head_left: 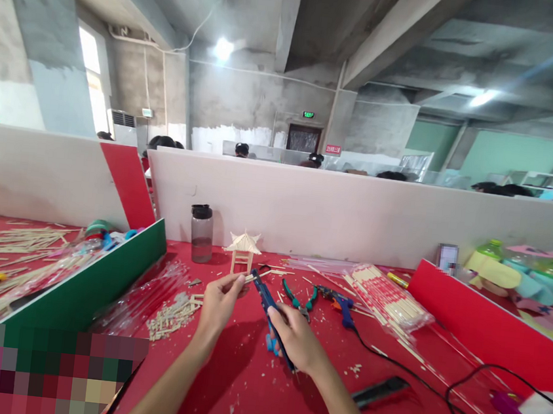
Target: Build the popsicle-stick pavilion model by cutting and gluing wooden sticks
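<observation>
My left hand [220,300] pinches a thin pale wooden stick [250,277] between thumb and fingertips, pointing it to the right. In my right hand [295,337] is a long dark-blue tool [262,292], whose exact kind I cannot make out; its upper end meets the stick. Light blue bits [272,343] show below that tool. Just beyond my hands stands a small pavilion model [243,251] of wooden sticks, upright on the red table [218,385]. Green-handled pliers [302,302] and a blue glue gun [342,306] lie right of the tool.
A water bottle [201,235] stands by the white partition [306,203]. Cut stick pieces [173,318] lie left of my hands. A bagged stick bundle [390,298], a black object [380,392] and a cable [389,360] are to the right. Green [95,280] and red [491,328] dividers flank the space.
</observation>
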Motion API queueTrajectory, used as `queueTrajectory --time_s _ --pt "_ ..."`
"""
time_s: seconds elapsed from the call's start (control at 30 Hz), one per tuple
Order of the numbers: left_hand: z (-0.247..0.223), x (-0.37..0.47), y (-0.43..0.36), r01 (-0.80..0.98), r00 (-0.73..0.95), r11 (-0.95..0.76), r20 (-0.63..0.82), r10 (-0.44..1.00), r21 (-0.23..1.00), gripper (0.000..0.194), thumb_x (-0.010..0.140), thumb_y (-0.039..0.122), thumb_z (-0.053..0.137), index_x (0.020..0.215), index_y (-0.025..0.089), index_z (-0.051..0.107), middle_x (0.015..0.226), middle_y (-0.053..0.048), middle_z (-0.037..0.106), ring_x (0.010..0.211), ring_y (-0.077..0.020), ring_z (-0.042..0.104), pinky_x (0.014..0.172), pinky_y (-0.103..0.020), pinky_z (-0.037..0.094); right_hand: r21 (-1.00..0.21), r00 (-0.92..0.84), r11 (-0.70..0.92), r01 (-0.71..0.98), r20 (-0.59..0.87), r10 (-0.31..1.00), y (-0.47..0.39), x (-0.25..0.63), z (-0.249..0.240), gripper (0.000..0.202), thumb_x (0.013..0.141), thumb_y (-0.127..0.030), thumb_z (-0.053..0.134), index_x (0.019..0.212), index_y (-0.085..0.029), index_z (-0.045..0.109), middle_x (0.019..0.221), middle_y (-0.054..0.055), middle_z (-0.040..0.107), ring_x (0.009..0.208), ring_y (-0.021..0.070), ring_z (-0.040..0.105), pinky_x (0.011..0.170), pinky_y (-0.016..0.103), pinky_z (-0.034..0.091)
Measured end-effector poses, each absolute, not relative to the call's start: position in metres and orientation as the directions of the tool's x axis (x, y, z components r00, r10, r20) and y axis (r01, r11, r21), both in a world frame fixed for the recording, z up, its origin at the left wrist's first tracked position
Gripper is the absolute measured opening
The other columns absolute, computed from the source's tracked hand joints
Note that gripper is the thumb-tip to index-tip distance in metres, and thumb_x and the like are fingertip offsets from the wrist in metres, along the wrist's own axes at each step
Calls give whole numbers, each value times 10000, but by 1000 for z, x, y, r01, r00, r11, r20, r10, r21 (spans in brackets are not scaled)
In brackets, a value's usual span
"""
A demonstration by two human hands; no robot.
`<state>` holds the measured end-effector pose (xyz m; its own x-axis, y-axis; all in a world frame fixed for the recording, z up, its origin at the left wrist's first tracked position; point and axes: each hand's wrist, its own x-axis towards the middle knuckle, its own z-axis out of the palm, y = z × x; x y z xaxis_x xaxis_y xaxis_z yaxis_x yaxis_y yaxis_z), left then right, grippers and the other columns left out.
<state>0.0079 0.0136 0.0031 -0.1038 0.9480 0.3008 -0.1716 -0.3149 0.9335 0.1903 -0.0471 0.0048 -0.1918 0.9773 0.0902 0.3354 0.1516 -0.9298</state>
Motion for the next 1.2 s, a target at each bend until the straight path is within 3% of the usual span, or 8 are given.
queueTrajectory --time_s 0.13,0.23,0.33,0.43,0.67,0.77,1.0,1.2 --pt "1 -7 23 -37 -107 -328 323 940 944 403 734 536 682 810 141 685 700 -63 729 658 -199 685 678 -300 550 -925 -160 167 341 118 980 -45 196 7 442 906 -621 400 812 -204 514 615 -23 540 450 121 532 411 216 421" --pt "-7 -21 25 372 7 -282 301 954 884 251 765 410 650 692 170 642 621 -54 690 618 -201 651 616 -262 473 -926 -155 161 342 113 981 -44 200 10 430 909 -608 410 843 -200 531 611 -26 539 461 123 538 438 223 442" --pt "-17 -31 22 780 74 -215 255 964 588 93 778 225 598 735 178 665 714 -96 711 729 -242 672 657 -274 432 -913 -176 172 370 113 978 -43 204 10 432 910 -604 417 872 -194 548 624 -23 549 476 125 546 451 223 437" --pt "-17 -35 21 909 125 -219 271 955 356 144 792 153 561 855 166 689 904 -140 716 908 -273 660 769 -305 438 -879 -218 207 431 121 968 -42 208 7 445 917 -599 409 880 -187 575 644 -7 588 513 139 570 486 231 429" --pt "14 -37 16 520 336 -532 412 847 668 408 933 294 423 1320 206 516 1294 -111 602 944 -198 649 890 -343 498 -709 -212 324 627 245 946 -42 215 9 440 896 -536 478 1031 -167 676 1026 110 711 969 260 638 831 311 442" --pt "17 -36 9 385 475 -608 415 776 695 486 884 331 530 1359 231 505 1377 -117 544 1036 -221 623 911 -337 499 -660 -312 378 649 222 924 -46 216 14 384 919 -491 457 960 -184 685 919 71 721 844 221 641 761 275 422" --pt "13 -34 7 312 543 -439 221 810 843 406 801 299 612 1168 125 634 919 -101 717 748 -207 684 719 -318 551 -629 -426 404 664 126 896 -49 214 15 343 919 -467 478 832 -180 644 657 -11 615 581 132 512 561 226 305" --pt "15 -34 7 294 542 -395 189 819 870 400 785 302 623 1146 129 635 893 -97 718 762 -213 693 726 -323 554 -644 -449 421 639 133 884 -49 214 16 353 929 -471 461 817 -183 631 679 -2 619 615 146 536 596 230 332"
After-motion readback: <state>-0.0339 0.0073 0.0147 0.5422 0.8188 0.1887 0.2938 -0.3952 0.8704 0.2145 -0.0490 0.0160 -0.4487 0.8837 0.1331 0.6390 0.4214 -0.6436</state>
